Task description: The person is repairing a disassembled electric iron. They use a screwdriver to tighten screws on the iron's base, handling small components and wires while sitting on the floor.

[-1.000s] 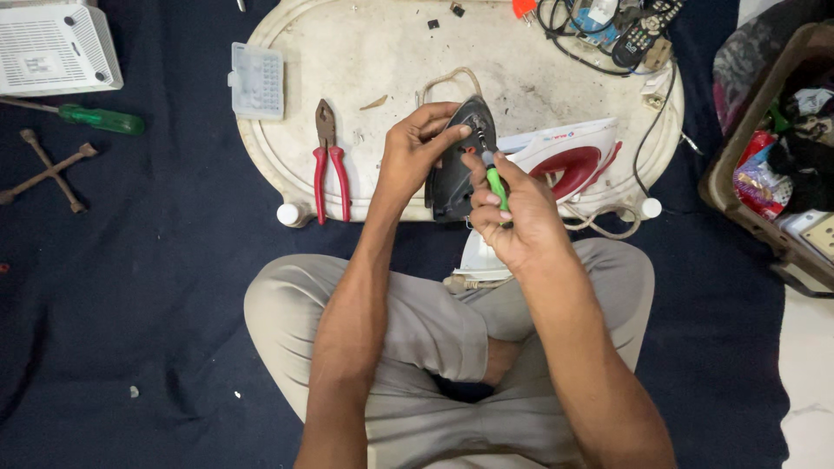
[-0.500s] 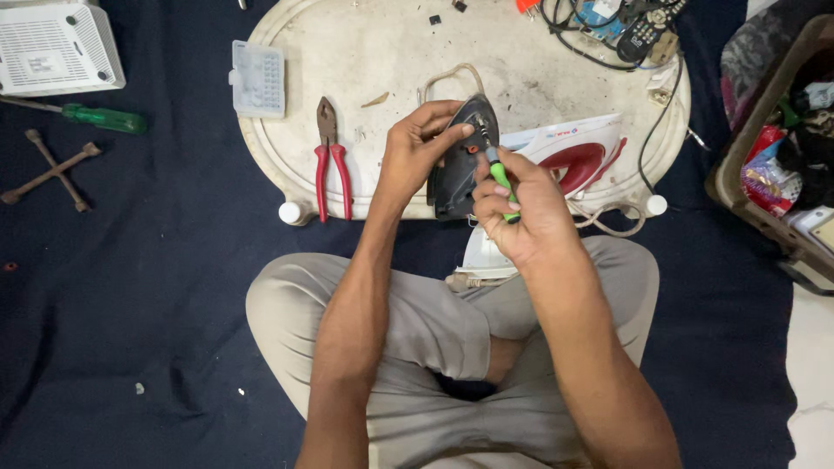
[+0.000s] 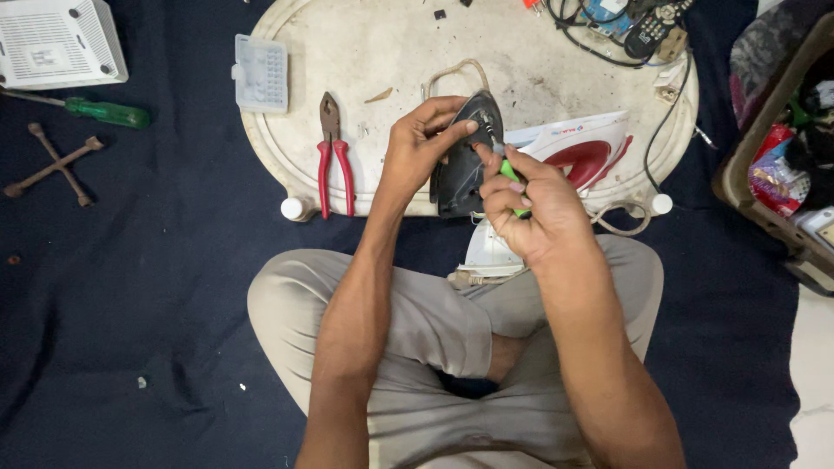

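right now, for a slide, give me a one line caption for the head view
Seated cross-legged, a person steadies a dark iron soleplate with the left hand and works a green-handled screwdriver with the right hand.

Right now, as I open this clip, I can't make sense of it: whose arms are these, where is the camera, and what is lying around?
The camera sits on a person's head and looks down at their own arms and crossed legs on a dark blue cloth. The left hand steadies a dark clothes-iron part. The right hand works a green-handled screwdriver at it. Both rest over a worn white oval tray. On the tray lie red-handled pliers, a clear parts box and a red-and-white iron cover. On the cloth: another green screwdriver, a cross wrench, a white box.
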